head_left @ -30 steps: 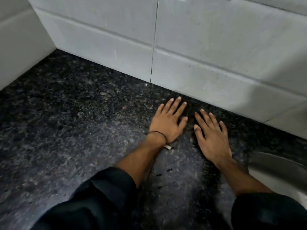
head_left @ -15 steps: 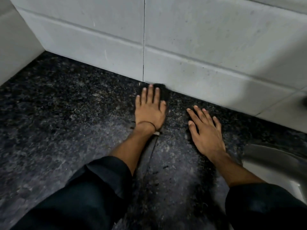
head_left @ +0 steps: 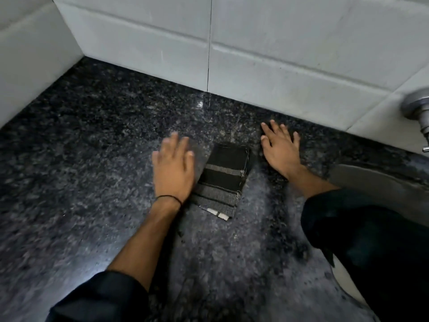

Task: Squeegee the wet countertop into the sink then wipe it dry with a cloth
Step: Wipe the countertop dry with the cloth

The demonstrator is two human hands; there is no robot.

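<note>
A folded dark cloth (head_left: 222,180) with grey stripes lies flat on the black speckled granite countertop (head_left: 92,147). My left hand (head_left: 173,169) is just left of the cloth, fingers spread, blurred, its edge over the cloth's left side. My right hand (head_left: 279,149) rests flat on the counter to the right of the cloth, fingers apart, not touching it. The steel sink (head_left: 380,187) rim shows at the right, partly behind my right sleeve. No squeegee is in view.
White tiled walls (head_left: 278,54) close the counter at the back and the left, meeting in a corner at far left. A metal tap fitting (head_left: 417,108) juts from the wall at the right edge above the sink.
My left hand, which pressed the cloth against the back wall, has slid left and toward me, uncovering the cloth. The cloth now lies farther from the wall. My right hand stays flat.
</note>
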